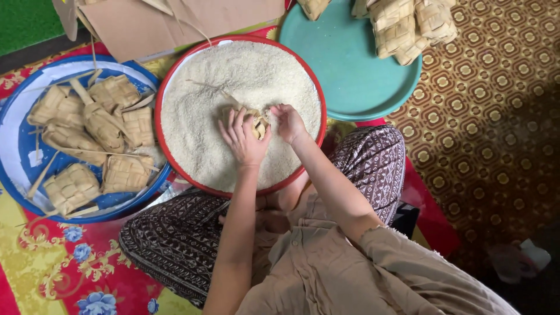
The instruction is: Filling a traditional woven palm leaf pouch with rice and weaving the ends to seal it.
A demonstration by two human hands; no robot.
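Your left hand and right hand meet over the red-rimmed tray of rice, with 1 woven pouch held between them, near the tray's middle and partly sunk in the grains. The left fingers are spread and cupped against the pouch's side; the right fingers are drawn together, pinching its top edge. Judge the pouch light and springy: plaited leaf strips, stiff at the corners, yielding at the faces, likely to crush or gape if squeezed flat. Grip at the corners or along the open edge, not across the weave. The rice is loose and will spill from any slack opening. Loose strip ends trail over the grains. At your left, a blue tray carries several pouches; ahead, a teal tray carries more.
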